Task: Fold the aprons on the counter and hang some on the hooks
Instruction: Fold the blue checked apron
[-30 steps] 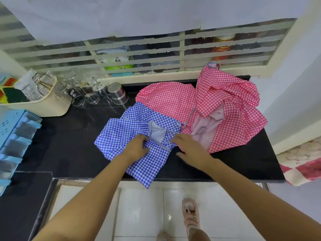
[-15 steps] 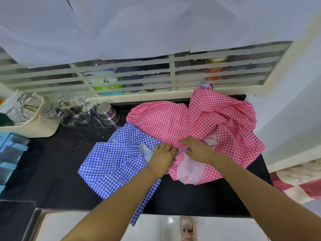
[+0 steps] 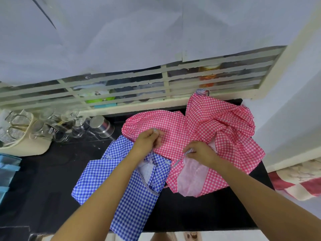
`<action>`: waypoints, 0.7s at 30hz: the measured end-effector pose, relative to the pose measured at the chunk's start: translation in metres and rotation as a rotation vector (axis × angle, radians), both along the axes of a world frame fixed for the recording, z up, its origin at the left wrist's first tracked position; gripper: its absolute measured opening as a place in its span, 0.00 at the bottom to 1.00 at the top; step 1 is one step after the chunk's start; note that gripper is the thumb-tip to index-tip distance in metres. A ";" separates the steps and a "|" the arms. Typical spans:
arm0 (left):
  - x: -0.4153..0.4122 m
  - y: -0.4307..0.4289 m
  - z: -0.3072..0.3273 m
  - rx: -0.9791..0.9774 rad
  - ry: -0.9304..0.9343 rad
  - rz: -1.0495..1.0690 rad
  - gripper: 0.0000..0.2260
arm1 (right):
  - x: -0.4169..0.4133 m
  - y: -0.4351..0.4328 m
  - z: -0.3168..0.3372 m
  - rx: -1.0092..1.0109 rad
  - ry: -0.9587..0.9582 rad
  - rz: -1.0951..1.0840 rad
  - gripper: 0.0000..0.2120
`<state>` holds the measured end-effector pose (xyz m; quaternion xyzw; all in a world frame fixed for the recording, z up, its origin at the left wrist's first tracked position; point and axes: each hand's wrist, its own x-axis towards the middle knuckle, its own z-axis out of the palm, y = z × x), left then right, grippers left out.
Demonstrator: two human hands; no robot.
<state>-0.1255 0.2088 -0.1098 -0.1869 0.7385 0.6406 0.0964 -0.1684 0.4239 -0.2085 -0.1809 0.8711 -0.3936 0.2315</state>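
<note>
A blue gingham apron (image 3: 107,180) lies on the black counter (image 3: 52,171), one corner hanging over the front edge. A crumpled pink gingham apron (image 3: 217,129) is heaped to its right, reaching the window sill. My left hand (image 3: 147,141) is raised over the pink apron's left part and pinches a thin strap. My right hand (image 3: 199,151) pinches a striped strap of the pink apron near its pale lining (image 3: 192,178). No hooks are in view.
Glasses and a steel tumbler (image 3: 101,126) stand at the back left beside a cream basket (image 3: 26,145). A blue plastic rack (image 3: 7,171) sits at the far left. A louvred window (image 3: 139,86) runs behind the counter, a wall (image 3: 295,119) closes the right side.
Both hands left the blue apron and moved up and right onto the pink apron, taking hold of its straps. The camera tilted upward.
</note>
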 end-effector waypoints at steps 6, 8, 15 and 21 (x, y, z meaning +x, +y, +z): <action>-0.030 -0.005 0.037 0.029 -0.050 -0.047 0.14 | 0.002 -0.002 0.011 0.062 0.034 0.029 0.10; -0.038 -0.003 0.040 -0.189 -0.088 -0.062 0.13 | 0.001 -0.004 0.016 0.124 0.046 0.059 0.13; -0.039 -0.006 0.022 -0.416 -0.060 -0.231 0.16 | -0.001 -0.013 0.038 0.281 0.156 0.209 0.09; -0.021 0.011 -0.007 -0.392 -0.159 -0.385 0.12 | 0.013 -0.022 0.054 0.221 0.255 0.136 0.10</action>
